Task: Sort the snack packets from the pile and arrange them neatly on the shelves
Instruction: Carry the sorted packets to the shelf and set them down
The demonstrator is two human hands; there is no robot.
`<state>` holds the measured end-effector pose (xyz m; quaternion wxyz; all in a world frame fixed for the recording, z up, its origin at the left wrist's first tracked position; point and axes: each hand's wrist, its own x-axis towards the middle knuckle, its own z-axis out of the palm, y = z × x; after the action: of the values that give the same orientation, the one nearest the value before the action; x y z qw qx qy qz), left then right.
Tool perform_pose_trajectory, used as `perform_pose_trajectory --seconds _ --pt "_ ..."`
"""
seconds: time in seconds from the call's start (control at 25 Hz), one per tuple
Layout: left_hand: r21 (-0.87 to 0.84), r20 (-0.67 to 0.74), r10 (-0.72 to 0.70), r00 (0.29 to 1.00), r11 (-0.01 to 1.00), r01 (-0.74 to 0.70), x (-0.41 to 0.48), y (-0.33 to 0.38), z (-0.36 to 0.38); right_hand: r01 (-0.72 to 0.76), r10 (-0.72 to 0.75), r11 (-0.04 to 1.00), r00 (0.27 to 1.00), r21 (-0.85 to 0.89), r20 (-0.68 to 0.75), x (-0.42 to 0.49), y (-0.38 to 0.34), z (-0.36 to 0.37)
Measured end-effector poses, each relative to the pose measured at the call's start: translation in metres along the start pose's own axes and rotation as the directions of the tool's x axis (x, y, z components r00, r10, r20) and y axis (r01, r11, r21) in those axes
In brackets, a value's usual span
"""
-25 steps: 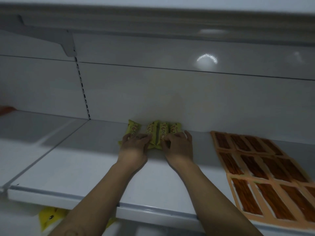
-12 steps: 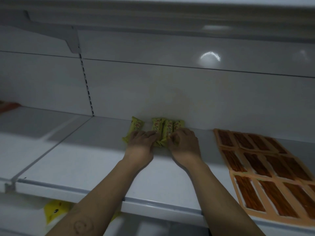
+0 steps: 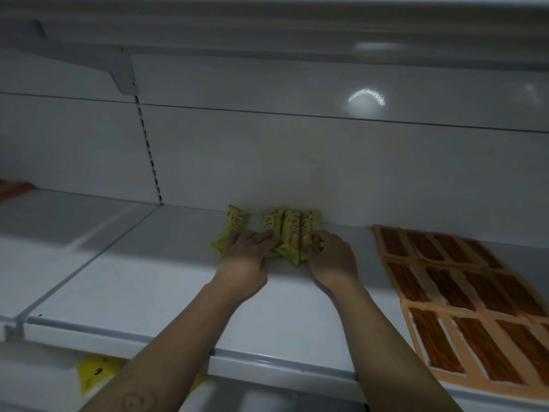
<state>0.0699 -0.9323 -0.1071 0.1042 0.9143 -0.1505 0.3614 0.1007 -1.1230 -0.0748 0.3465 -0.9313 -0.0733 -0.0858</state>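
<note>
Green snack packets (image 3: 285, 230) lie side by side at the back of the shelf (image 3: 148, 278). The left hand (image 3: 246, 257) presses them flat-fingered, and the right hand (image 3: 332, 258) curls at the end one (pinching or nudging, unclear), likely squaring the row.

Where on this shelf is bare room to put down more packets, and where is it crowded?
Free: the shelf left of the left hand and green packets, the front strip along its edge, a gap between the right hand and the orange packets. Crowded: the back middle and the right end.
</note>
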Motion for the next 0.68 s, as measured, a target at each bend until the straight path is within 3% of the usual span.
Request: perform_pose_trajectory --seconds 0.24,0.36,0.52,0.68 --pt "-0.004 0.025 -0.050 0.998 0.999 0.050 0.000 0.001 -0.005 0.053 -0.061 0.985 0.997 -0.162 -0.046 -0.001 -0.007 0.000" --pt "-0.006 0.081 -0.085 0.993 0.996 0.086 0.000 0.003 -0.011 0.217 -0.253 0.938 0.962 -0.269 -0.104 -0.005 -0.022 0.007" --pt "0.053 0.099 -0.147 0.984 0.988 0.142 0.005 -0.004 -0.027 0.451 -0.476 0.814 0.879 -0.365 0.026 -0.017 -0.044 0.026" --pt "0.139 0.211 -0.327 0.921 0.943 0.303 -0.006 -0.027 -0.043 0.420 -0.442 0.816 0.896 -0.396 0.040 -0.017 -0.047 0.022"
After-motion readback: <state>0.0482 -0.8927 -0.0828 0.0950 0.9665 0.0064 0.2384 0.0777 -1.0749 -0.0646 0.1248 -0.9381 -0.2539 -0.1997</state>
